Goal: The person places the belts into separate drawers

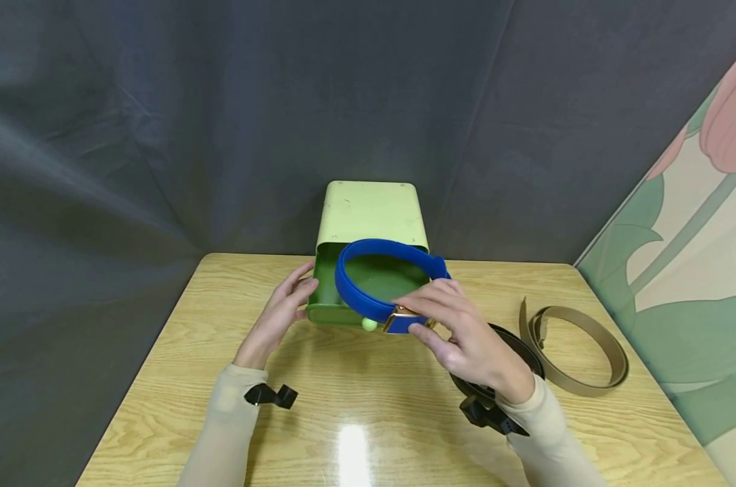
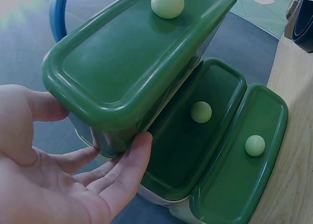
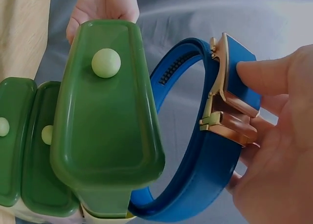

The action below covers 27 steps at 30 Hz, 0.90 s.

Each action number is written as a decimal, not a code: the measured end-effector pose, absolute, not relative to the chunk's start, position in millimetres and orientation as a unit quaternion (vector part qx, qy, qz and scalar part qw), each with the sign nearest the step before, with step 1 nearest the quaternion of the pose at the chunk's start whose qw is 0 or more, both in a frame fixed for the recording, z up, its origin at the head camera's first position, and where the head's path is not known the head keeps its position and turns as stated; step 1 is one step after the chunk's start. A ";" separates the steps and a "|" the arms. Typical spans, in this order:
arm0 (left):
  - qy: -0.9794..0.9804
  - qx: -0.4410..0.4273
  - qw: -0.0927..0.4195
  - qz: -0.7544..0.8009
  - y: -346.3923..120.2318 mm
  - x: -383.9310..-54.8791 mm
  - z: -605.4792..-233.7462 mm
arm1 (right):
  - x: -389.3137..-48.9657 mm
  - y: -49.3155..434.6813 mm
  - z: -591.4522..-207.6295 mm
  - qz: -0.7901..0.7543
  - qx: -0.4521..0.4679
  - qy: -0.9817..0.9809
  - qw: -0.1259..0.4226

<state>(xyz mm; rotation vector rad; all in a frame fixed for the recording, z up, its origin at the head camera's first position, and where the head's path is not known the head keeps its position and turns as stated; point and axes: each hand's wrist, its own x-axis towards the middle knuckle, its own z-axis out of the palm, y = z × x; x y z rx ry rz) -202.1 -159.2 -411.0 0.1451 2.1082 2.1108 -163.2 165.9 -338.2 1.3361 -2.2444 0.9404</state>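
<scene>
Where the dark cloth backdrop (image 1: pixel 283 122) spans the rear of your head view, a tulip-patterned panel (image 1: pixel 697 223) meets it at the right, and the wood-grain counter (image 1: pixel 161 379) extends before you. At the rear of the counter stands the pale green cabinet (image 1: pixel 372 215), its darker top drawer (image 1: pixel 328 287) pulled out toward you; the left wrist view shows two lower drawers (image 2: pixel 171 155) beneath it. To the right, the tan belt (image 1: pixel 619 362) lies coiled on the counter, and just beside it the black belt (image 1: pixel 529 353) is partly hidden by your right hand (image 1: pixel 459 331) and forearm. The blue belt (image 1: pixel 351 292), looped and raised off the counter, appears across the mouth of the top drawer; whether the two touch, you cannot tell. Your right hand grasps the blue belt at its end, the thumb pressed on the buckle (image 3: pixel 234 128), which has gold metalwork and a blue faceplate. Your left hand (image 1: pixel 277 314) is unclenched, its loosely extended fingers touching the left end of the top drawer, whose front bears a pale round knob (image 3: pixel 106 63).
</scene>
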 end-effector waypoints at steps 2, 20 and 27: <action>0.703 0.050 0.078 0.705 -159.0 -201.7 -411.3 | -163.7 164.8 -338.4 0.338 0.474 -0.793 0.180; 0.710 0.054 0.082 0.698 -156.8 -200.3 -411.7 | -175.6 160.0 -345.2 0.366 0.423 -0.821 0.115; 0.710 0.049 0.082 0.698 -157.3 -200.4 -411.0 | -179.7 159.4 -344.5 0.371 0.423 -0.819 0.109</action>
